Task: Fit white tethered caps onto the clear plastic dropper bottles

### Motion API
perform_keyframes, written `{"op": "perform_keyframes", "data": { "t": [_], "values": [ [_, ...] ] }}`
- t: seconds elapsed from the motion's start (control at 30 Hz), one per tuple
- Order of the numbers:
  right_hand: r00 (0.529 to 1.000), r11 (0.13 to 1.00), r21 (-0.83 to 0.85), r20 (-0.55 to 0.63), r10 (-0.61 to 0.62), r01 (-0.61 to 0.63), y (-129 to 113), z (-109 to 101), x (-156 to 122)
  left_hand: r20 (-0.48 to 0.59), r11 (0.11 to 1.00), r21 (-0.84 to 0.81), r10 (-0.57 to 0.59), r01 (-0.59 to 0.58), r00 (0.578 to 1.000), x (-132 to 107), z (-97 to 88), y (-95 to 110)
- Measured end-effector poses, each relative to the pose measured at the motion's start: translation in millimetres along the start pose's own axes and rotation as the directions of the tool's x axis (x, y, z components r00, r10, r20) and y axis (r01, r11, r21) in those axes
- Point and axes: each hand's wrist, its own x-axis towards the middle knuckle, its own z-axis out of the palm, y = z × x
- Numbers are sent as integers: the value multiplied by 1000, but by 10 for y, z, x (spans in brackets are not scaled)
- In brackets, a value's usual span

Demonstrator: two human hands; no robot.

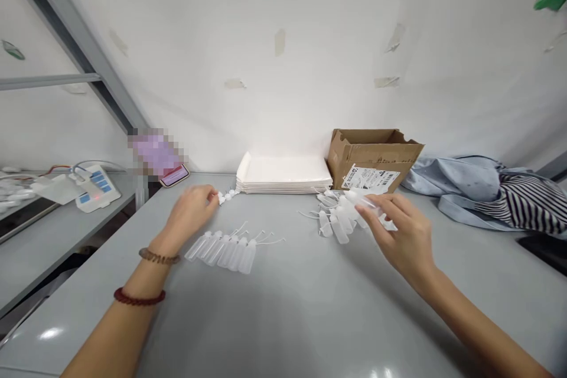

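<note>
My right hand (405, 233) pinches a translucent plastic tube (358, 198) between thumb and fingers, over a loose pile of similar tubes (339, 227) with thin white strings. On the left, my left hand (191, 212) is closed, its fingertips at some small white pieces (228, 195); whether it grips one is hidden. Just below and right of that hand, a neat slanted row of translucent tubes (225, 253) lies side by side, strings pointing up and right.
A stack of white envelope-like sheets (286, 174) stands against the wall beside an open cardboard box (372, 156). A phone (175, 176) leans at the back left. Beyond the left gap is a power strip (98, 188); light blue cloth (452, 186) and a striped cloth (534, 204) lie right.
</note>
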Motion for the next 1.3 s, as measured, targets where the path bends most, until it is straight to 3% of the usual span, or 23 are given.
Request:
{"op": "perform_keyframes", "data": {
  "t": [0.13, 0.27, 0.47, 0.93, 1.17, 1.3],
  "values": [
    [996, 996, -64, 45, 73, -70, 142, 101, -17, -29, 998, 50, -25, 26, 999, 109, 50, -388],
    [995, 986, -168, 97, 23, -7, 269, 239, -46, 62, 999, 29, 37, -39, 997, 127, 111, -486],
    [990, 974, -223, 140, -11, 42, 360, 316, -46, 110, 997, 28, 74, -77, 991, 146, 229, -495],
    [984, 954, -276, 161, -71, 114, 323, 210, -27, 60, 998, 9, 68, -69, 996, 163, 364, -423],
    [974, 972, -229, 226, 9, 44, 338, 200, -40, 59, 998, -69, -9, 13, 998, 116, 287, -259],
    [975, 976, -211, 222, -3, 52, 364, 212, -41, 34, 991, -99, -86, 89, 996, 101, 230, -219]
  ]
}}
